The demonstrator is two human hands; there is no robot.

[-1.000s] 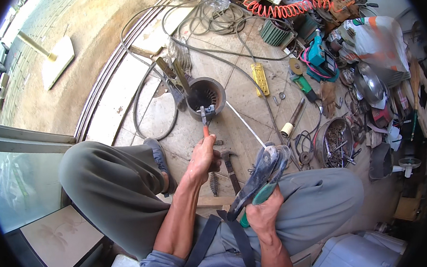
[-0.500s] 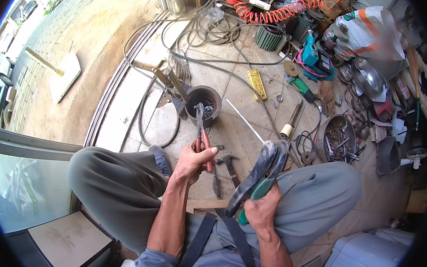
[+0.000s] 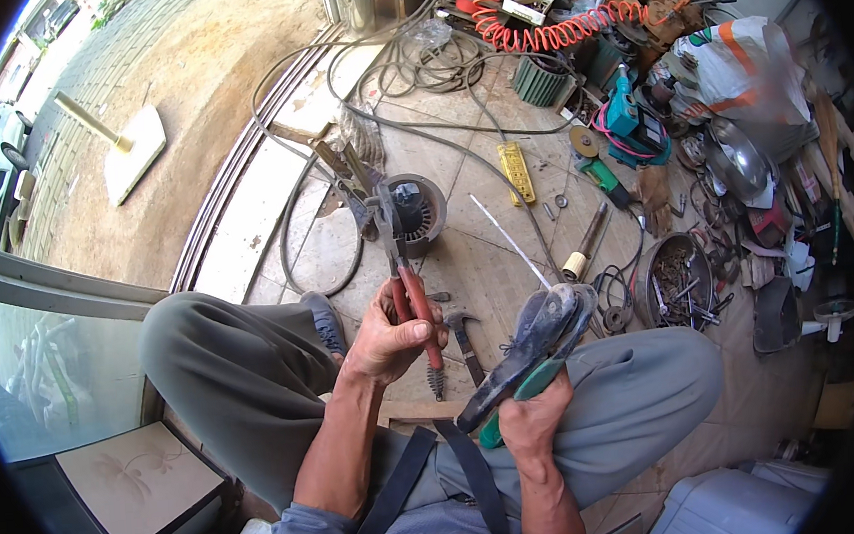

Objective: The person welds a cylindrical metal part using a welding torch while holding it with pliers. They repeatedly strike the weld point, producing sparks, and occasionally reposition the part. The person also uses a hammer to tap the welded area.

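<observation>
My left hand (image 3: pixel 393 340) is closed around the red-handled pliers (image 3: pixel 415 293), whose metal jaws point away from me. The jaws overlap the left rim of a round grey metal housing (image 3: pixel 428 229) with slots inside; whether they touch it I cannot tell. In my right hand (image 3: pixel 537 417), over my right thigh, is what looks like a dusty black welding electrode holder (image 3: pixel 519 350) with a green grip. A thin whitish rod (image 3: pixel 507 237) reaches from its far end toward the housing. Beneath the hands lie a claw hammer (image 3: pixel 466 346) and a wire brush (image 3: pixel 436 379).
Dark cables (image 3: pixel 431 66) loop over the tiled floor. A yellow power strip (image 3: pixel 516 173), a green angle grinder (image 3: pixel 606 181) and a round pan of metal scraps (image 3: pixel 671 283) lie to the right. An orange coiled hose (image 3: pixel 569 27) crosses the clutter behind.
My left hand has turned and shifted slightly right with the pliers. Their jaws moved left, from over the housing's opening to its left rim. The electrode holder and rod moved slightly right.
</observation>
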